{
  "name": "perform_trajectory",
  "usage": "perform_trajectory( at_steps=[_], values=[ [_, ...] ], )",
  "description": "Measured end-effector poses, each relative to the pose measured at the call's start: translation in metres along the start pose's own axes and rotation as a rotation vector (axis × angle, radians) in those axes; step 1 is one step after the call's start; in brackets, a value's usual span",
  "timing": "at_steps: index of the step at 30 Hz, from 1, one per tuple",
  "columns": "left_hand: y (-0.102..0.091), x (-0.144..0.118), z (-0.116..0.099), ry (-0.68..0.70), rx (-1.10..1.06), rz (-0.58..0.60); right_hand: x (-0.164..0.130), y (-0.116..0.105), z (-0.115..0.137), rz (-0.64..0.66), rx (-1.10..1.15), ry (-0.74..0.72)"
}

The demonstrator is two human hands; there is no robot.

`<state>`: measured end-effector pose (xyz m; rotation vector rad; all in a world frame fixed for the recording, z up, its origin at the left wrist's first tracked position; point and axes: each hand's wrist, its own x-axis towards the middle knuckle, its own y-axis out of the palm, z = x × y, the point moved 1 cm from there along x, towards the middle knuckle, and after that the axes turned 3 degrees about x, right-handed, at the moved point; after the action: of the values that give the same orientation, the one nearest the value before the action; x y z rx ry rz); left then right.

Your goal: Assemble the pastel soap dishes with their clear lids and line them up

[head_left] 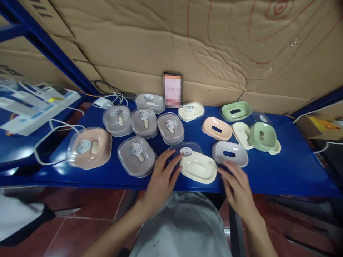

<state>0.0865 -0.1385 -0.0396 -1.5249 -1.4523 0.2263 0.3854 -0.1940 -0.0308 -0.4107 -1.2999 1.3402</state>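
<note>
cardboard wall [171,39], blue shelf [289,171], red tile floor [88,214]

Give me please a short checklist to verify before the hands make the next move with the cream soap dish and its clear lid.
1. Left hand touches the clear lid: ok, fingertips rest on its edge.
2. Right hand is free: ok, open, holding nothing, beside the grey insert.
3. Cream soap dish lies flat on the blue shelf: ok.
4. Lid is seated on the dish: not ok, it lies behind, partly overlapped.
5. Dish is well back from the front edge: not ok, it sits close to it.
6. Insert is inside the cream dish: cannot tell.
</note>
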Motion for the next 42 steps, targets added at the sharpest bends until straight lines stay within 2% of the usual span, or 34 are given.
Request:
perform_trajectory(
  at_steps=[2,5,7,10,12,14,17,20,23,27,38,42],
  values=[
    [0.003,0.001,-0.001,0.013,0.048,0.027,0.003,0.0,-0.014,-0.093,-0.135,0.086],
    [0.003,0.0,-0.004,0.035,0.117,0.048,0.006,-0.002,-0.024,-0.139,-0.212,0.149],
    [0.001,-0.002,-0.006,0.082,0.138,-0.009,0.006,-0.002,-0.017,-0.172,-0.173,0.145],
    [-0.003,-0.006,-0.011,0.246,0.157,-0.091,0.006,0.0,0.009,-0.185,-0.096,0.117],
    [-0.005,-0.005,-0.013,0.348,0.18,-0.024,0.005,0.004,0.026,-0.15,-0.055,0.095],
    [-0.006,-0.003,-0.016,0.411,0.18,0.091,0.005,0.006,0.038,-0.114,-0.026,0.086],
    [-0.01,0.001,-0.017,0.46,0.123,0.205,0.005,0.007,0.042,-0.056,-0.007,0.049],
    [-0.011,0.001,-0.015,0.488,0.042,0.239,0.008,0.004,0.039,0.013,0.005,-0.018],
    [-0.009,-0.002,-0.013,0.475,0.046,0.159,0.012,0.004,0.036,0.069,0.056,-0.067],
    [-0.005,-0.007,-0.011,0.379,0.098,0.059,0.02,0.01,0.038,0.121,0.114,-0.094],
    [-0.002,-0.008,-0.006,0.23,0.019,0.081,0.024,0.019,0.054,0.177,0.065,-0.166],
    [-0.004,-0.007,-0.007,0.267,0.033,0.065,0.023,0.022,0.052,0.184,0.087,-0.181]
  ],
)
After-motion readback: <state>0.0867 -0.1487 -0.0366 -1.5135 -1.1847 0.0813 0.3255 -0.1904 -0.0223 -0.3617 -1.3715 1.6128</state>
